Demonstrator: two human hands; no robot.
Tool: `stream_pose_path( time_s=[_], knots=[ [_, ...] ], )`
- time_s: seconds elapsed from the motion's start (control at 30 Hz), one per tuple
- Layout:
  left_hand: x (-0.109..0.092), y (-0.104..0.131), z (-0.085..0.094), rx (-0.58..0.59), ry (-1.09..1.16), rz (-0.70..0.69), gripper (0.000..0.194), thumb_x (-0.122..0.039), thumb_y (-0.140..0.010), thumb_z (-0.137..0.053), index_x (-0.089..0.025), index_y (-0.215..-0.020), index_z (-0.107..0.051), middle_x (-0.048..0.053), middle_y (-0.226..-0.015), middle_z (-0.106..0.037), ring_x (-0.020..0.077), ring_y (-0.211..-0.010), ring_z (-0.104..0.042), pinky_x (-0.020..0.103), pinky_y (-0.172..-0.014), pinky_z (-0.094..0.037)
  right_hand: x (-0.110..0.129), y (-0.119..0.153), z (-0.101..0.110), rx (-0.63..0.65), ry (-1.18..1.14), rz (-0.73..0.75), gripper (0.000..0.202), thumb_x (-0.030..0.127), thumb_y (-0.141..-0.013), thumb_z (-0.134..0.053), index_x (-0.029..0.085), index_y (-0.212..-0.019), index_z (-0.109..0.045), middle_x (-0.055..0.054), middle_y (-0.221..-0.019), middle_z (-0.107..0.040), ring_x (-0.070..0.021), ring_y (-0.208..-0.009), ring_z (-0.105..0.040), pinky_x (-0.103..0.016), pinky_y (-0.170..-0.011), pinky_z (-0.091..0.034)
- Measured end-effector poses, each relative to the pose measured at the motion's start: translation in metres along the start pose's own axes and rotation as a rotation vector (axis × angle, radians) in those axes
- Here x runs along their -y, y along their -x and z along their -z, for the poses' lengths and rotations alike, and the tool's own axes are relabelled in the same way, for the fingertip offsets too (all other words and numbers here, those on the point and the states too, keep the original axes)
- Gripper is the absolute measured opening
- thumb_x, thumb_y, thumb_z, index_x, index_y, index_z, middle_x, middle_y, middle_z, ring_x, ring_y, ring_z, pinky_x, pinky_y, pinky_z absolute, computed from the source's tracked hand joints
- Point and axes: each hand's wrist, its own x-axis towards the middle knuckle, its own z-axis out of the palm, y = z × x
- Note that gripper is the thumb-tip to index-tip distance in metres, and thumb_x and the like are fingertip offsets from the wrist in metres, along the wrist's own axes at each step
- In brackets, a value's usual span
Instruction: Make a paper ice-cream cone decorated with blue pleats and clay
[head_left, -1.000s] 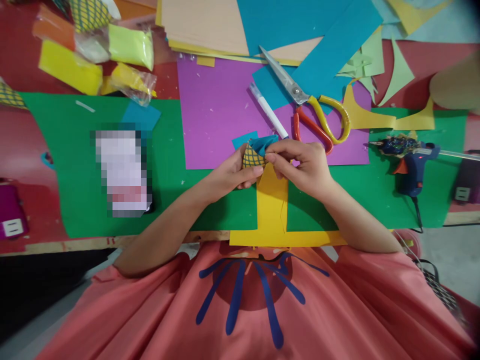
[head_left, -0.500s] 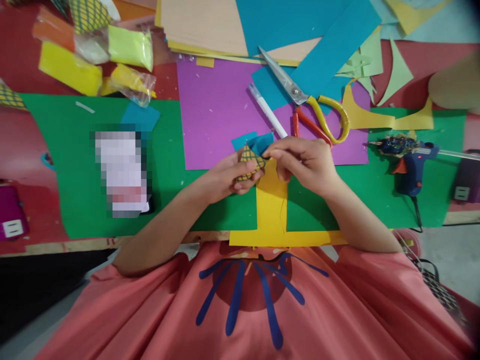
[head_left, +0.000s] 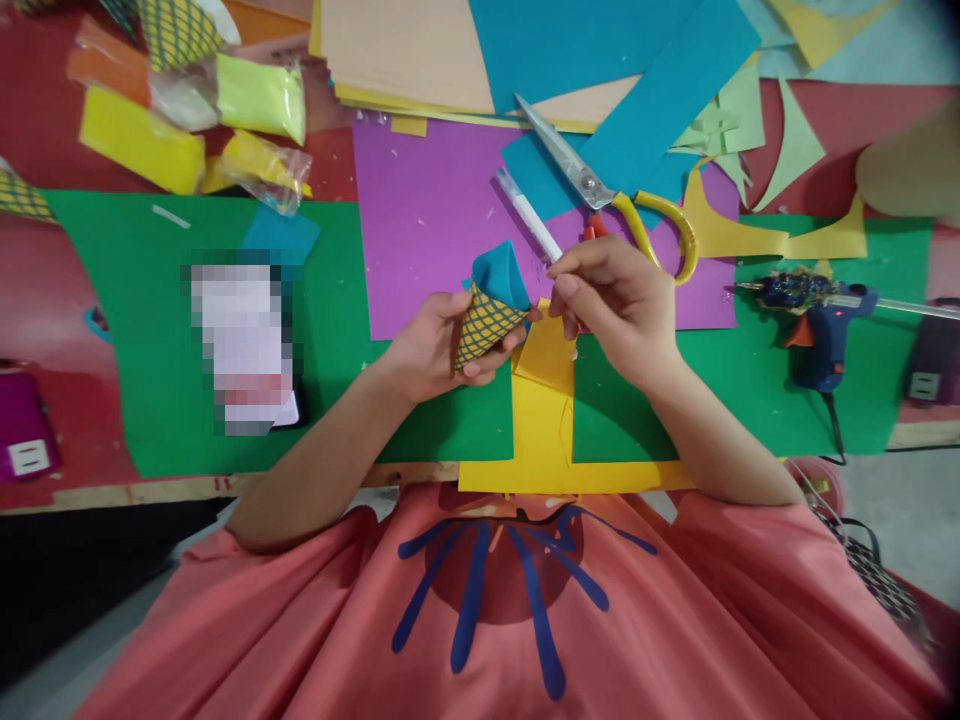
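Lattice-patterned cone (head_left: 489,325) in the left hand (head_left: 426,345)
Left fingers wrap its sides, blue-lined mouth facing away from the body; right hand (head_left: 624,312) is beside it near the white marker (head_left: 531,218), fingers curled; whether they pinch anything, I cannot tell.

Left fingers (head_left: 484,374) partly hide patterned cone (head_left: 489,318).

A loose coral-pink shirt (head_left: 315,640) has wide, short sleeves (head_left: 757,545); dark blue streaks (head_left: 470,600) fan from four to eight o'clock.
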Motion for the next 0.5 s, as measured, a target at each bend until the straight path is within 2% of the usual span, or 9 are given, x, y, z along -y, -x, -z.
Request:
stream_pose_path(
  time_s=[0.1,0.2,0.37,0.5],
  knots=[
    [0.004,-0.002,-0.002,-0.036,-0.004,-0.053,0.048,-0.058,-0.069,-0.070,-0.016,-0.088,-0.060,-0.001,-0.068,-0.059,0.0048,-0.039,-0.042,0.020,-0.036,-0.031,0.000,0.004,-0.003,0.020,0.051,0.036,0.028,0.046,-0.093,-0.057,0.019,-0.095,-0.064,0.000,-0.083,-0.068,-0.0065,-0.060,-0.060,-0.019,-0.050,-0.050],
    [0.009,-0.004,-0.005,-0.059,-0.014,-0.117,0.052,-0.058,-0.062,-0.077,-0.018,-0.087,-0.056,-0.003,-0.066,-0.058,0.0054,-0.039,-0.046,0.019,-0.036,-0.032,0.001,0.004,-0.004,0.036,0.103,0.065,0.024,0.040,-0.093,-0.060,0.017,-0.088,-0.066,0.000,-0.079,-0.066,-0.0057,-0.058,-0.056,-0.019,-0.052,-0.046],
    [0.014,-0.001,-0.007,-0.117,-0.123,-0.109,0.059,-0.059,-0.062,-0.082,-0.020,-0.089,-0.048,-0.007,-0.066,-0.055,-0.0008,-0.034,-0.034,0.016,-0.034,-0.020,0.005,0.001,-0.004,0.075,0.132,0.055,0.024,0.030,-0.091,-0.062,0.015,-0.073,-0.063,0.003,-0.062,-0.059,-0.0045,-0.052,-0.049,-0.019,-0.050,-0.039],
    [0.017,-0.001,-0.007,-0.184,-0.216,-0.137,0.061,-0.058,-0.062,-0.083,-0.022,-0.093,-0.045,-0.011,-0.058,-0.044,0.0008,-0.038,-0.030,0.018,-0.037,-0.019,0.007,0.001,-0.007,0.089,0.046,-0.019,0.027,0.029,-0.091,-0.061,0.015,-0.068,-0.059,0.005,-0.053,-0.052,-0.0037,-0.046,-0.045,-0.018,-0.045,-0.036]
  ],
)
